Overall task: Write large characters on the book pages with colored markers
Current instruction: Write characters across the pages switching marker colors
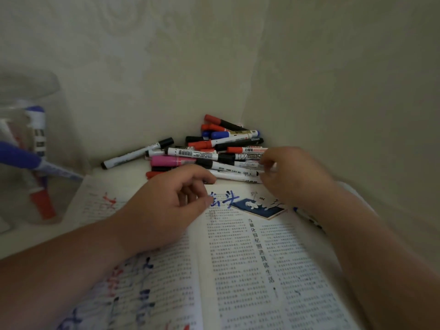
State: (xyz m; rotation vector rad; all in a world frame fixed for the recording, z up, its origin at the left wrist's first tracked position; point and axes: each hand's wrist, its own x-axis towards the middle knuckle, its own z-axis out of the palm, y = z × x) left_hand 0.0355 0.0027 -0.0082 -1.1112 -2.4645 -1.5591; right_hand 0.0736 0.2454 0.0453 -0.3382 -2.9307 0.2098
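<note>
The right hand (290, 177), at the pile of markers (214, 151) beyond the book (238, 258), is smeared by motion; whether its fingertips pinch one of them cannot be told. The left hand (166, 206) and forearm cover much of the book's left page, and the large characters (144, 270) beside them are blurred. The bottom edge cuts the book off. Its printed text is too small to read. A blue marker (307, 216) at the book's right edge lies mostly under the right forearm. Left of the book, a jar (62, 120) is blurred and cut off by the picture's edge.
</note>
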